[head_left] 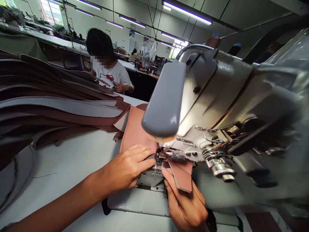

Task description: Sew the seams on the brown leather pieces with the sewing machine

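Observation:
A pinkish-brown leather piece (pixel 138 129) runs under the presser foot (pixel 159 156) of a sewing machine (pixel 205 90). A line of stitches follows its left edge. My left hand (pixel 130 162) lies on the leather left of the foot, fingers stretched out and pressing it down. Close to the foot on the near side, my right hand (pixel 185 204) grips the leather's near end with thumb and fingers. A narrow leather flap (pixel 182 177) hangs over that hand, its cut edge showing. The needle itself is hidden.
A grey lamp (pixel 164 100) hangs just above the sewing spot. Stacked dark brown leather panels (pixel 60 93) fill the left of the white table (pixel 79 158). A loose thread (pixel 44 175) lies there. Across the table sits a person in a white shirt (pixel 116 75).

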Demonstrator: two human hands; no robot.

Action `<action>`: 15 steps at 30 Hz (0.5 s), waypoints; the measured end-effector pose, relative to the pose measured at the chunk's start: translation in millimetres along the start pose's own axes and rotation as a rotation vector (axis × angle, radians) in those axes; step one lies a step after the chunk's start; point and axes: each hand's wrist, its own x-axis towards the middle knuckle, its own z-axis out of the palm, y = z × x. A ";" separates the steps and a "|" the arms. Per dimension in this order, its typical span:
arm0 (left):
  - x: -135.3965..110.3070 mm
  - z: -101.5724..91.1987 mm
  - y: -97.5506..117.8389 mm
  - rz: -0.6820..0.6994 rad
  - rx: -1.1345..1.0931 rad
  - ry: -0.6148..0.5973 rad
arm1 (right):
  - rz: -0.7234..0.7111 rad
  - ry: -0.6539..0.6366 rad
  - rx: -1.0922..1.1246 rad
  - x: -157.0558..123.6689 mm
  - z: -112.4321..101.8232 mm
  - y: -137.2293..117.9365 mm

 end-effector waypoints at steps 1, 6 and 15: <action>0.0 -0.8 0.0 -0.003 -0.007 -0.012 | 0.005 0.023 0.012 -1.1 -1.1 1.1; -0.9 -4.5 1.4 -0.019 -0.035 -0.052 | 0.017 0.111 -0.052 -4.9 -9.3 9.4; 6.4 -7.3 3.9 -0.016 -0.090 0.011 | 0.212 0.175 -0.110 3.5 -12.4 2.2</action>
